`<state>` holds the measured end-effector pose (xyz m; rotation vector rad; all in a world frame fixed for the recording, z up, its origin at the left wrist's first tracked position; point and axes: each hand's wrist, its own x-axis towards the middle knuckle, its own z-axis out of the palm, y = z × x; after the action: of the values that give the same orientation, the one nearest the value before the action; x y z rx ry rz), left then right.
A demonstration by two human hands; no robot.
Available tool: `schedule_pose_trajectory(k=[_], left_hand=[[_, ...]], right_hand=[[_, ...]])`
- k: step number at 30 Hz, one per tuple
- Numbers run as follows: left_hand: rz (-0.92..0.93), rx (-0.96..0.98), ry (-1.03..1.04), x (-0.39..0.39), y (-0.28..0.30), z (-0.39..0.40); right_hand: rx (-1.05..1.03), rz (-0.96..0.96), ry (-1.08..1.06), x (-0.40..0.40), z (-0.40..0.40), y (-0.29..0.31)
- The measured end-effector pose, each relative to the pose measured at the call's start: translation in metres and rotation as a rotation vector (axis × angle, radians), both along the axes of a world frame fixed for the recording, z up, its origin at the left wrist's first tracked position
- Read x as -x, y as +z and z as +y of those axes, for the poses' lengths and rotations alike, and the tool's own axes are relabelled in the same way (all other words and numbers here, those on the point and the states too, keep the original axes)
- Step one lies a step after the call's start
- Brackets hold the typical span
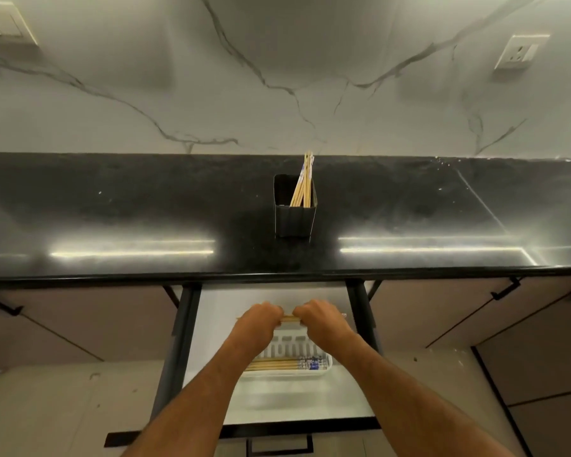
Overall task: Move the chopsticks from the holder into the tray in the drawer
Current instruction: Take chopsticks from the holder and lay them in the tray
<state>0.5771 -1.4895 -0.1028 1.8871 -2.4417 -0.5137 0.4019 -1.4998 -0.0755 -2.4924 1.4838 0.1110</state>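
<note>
Spanning both fists' fingers (279,313): chopsticks (290,319).

Black countertop (112,209), veined marble wall (277,77), two wall sockets (521,52).

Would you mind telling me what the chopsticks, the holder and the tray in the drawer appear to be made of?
The chopsticks look like pale bamboo or wood: matte tan sticks, some with blue-and-white printed ends. The holder seems to be dark metal or plastic; its ribbed, faintly glossy front leaves that open. The tray looks like white moulded plastic, with slotted dividers and a rounded rim.
</note>
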Motion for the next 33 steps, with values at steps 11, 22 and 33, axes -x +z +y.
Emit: schedule_pose_trajectory(k=[11, 22, 33], left_hand=[[0.046, -0.043, 0.036, -0.017, -0.076, 0.034], [0.098, -0.173, 0.11, -0.023, -0.128, 0.027], [0.125, -0.161, 0.153, -0.017, -0.136, 0.012]], right_hand=[[-0.061, -0.03, -0.041, -0.005, 0.02, -0.093], [-0.108, 0.093, -0.024, -0.002, 0.009, -0.131], [-0.131, 0.056, -0.061, 0.004, 0.007, -0.154]])
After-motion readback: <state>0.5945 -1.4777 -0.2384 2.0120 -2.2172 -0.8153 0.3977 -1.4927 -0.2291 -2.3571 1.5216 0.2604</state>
